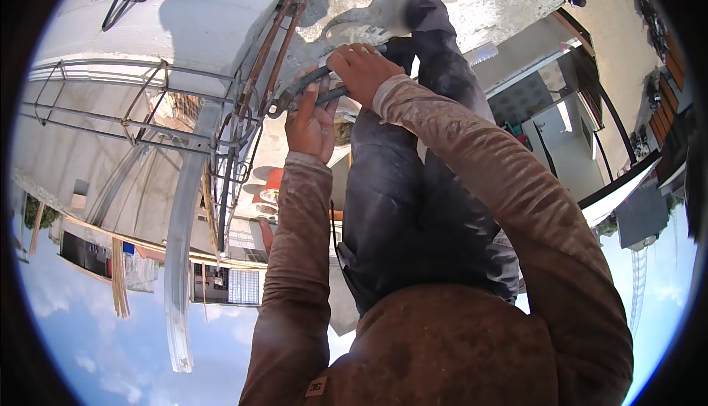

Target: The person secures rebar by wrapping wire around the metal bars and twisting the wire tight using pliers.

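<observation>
Head view: one pair of bare hands, one tool, reinforcement steel and building surroundings. Item, right hand point(365, 74): back uppermost, fingers curled narrow and closed over the arms of a two-armed hand tool point(313, 78), dark grey, its exact kind not certain. Item, left hand point(313, 126): palm turned to the camera, thumb and fingers partly bent at the lower arm of the tool; whether they grip it or only steady it cannot be told. Location of the tool: between both hands, its arms meeting at a head on the left, just beside the end of a rebar cage point(129, 122); contact with the bars cannot be made out. Item, rusty steel rods point(285, 50): a pair, slanting, just beyond the tool head. Item, pale concrete surface point(214, 8): far left, bearing a broad shadow. Item, metal channel point(183, 258): long, light grey, left of the left arm. Item, red-and-white object point(271, 183): near the left forearm, partly hidden by it. Item, clothing: brown long-sleeved shirt point(450, 347), sleeves dusty, and dark trousers point(383, 207), the legs right of the left hand. Item, wooden poles point(120, 280): far left. Item, white-walled interior point(564, 137): right of the legs, seen through an opening. Item, sky point(110, 351): blue, lightly clouded, far left and far right.
</observation>
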### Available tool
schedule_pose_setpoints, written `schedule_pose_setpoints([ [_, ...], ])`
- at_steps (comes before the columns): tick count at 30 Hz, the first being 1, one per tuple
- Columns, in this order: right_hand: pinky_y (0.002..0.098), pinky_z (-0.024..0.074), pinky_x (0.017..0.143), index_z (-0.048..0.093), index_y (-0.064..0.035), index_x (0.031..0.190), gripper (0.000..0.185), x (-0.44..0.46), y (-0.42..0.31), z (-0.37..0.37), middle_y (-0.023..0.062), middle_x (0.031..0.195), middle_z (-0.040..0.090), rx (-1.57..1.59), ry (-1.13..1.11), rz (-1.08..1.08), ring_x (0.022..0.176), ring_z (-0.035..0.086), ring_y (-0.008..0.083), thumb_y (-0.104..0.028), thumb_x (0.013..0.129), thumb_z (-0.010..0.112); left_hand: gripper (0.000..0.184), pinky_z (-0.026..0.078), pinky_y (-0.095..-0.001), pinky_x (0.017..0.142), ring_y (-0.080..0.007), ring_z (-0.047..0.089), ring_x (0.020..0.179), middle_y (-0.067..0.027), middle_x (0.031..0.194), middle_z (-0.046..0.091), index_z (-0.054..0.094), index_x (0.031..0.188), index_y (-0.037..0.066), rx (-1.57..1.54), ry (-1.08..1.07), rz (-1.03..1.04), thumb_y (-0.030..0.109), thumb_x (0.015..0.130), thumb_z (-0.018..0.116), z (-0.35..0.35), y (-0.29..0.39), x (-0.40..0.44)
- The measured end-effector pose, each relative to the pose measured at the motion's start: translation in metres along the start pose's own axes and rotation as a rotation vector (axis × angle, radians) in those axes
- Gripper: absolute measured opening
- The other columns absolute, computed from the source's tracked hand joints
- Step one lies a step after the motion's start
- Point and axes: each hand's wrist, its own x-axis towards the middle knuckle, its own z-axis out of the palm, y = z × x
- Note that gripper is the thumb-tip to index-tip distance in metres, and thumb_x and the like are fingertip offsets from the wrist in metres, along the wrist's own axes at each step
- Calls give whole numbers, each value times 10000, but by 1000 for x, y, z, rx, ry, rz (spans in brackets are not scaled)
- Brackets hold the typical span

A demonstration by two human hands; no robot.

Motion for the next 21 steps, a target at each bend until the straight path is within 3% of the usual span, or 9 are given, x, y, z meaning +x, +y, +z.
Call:
schedule_pose_setpoints([
  [3, 460, 418, 1048, 453, -91, 1291, 479, 14, 4, 13, 164, 1274, 520, 38, 109, -9, 1245, 506, 362, -104, 842, 618, 472, 319, -426, 1117, -209, 457, 1316, -32, 1397, 502, 441, 1401, 79, 69, 24, 15, 186, 967, 593, -4, -3, 8],
  [7, 455, 444, 1013, 496, -103, 1188, 349, 28, 12, 39, 136, 1229, 544, 4, 207, -91, 1190, 541, 342, -123, 859, 610, 488, 314, -426, 1118, -206, 452, 1321, -29, 1410, 492, 431, 1413, 75, 116, 52, 52, 188, 968, 596, -9, -7, 14],
  [14, 439, 502, 872, 548, -92, 1081, 253, 26, 10, 39, 116, 1071, 620, 79, 93, -82, 1019, 624, 337, -130, 840, 616, 535, 329, -422, 1113, -223, 428, 1338, -108, 1441, 460, 374, 1442, 19, 228, 93, 67, 208, 983, 574, -9, -1, 8],
  [16, 441, 510, 836, 570, -69, 1049, 268, 8, 0, 24, 152, 985, 640, 259, -167, 94, 962, 636, 367, -132, 798, 641, 544, 337, -417, 1111, -224, 424, 1340, -129, 1436, 463, 364, 1444, 4, 271, 91, 63, 222, 988, 566, -9, 0, -1],
  [18, 481, 519, 766, 610, -42, 984, 245, -20, -29, 9, 209, 869, 660, 440, -255, 234, 861, 651, 396, -161, 777, 667, 580, 341, -410, 1111, -233, 412, 1343, -166, 1433, 459, 344, 1447, -25, 237, 89, -38, 261, 990, 560, -7, 2, -15],
  [19, 494, 519, 744, 626, -40, 964, 233, -31, -49, 1, 217, 831, 667, 476, -322, 334, 825, 659, 401, -175, 779, 675, 572, 407, -384, 1055, -242, 504, 1251, -184, 1325, 541, 392, 1394, -45, 229, 142, -9, 310, 982, 570, -8, -1, -22],
  [20, 500, 524, 709, 664, -43, 945, 205, -42, -66, 10, 219, 794, 674, 551, -262, 352, 783, 662, 419, -191, 803, 666, 572, 407, -384, 1055, -242, 504, 1251, -184, 1325, 541, 392, 1394, -45, 219, 132, -3, 310, 982, 570, -5, 3, -31],
  [21, 500, 524, 709, 664, -43, 945, 205, -46, -83, 0, 219, 794, 674, 538, -257, 352, 783, 662, 419, -191, 803, 666, 499, 459, -338, 927, -197, 568, 1081, -149, 1187, 606, 482, 1278, -35, 270, 242, -50, 328, 958, 605, -3, 11, -41],
])
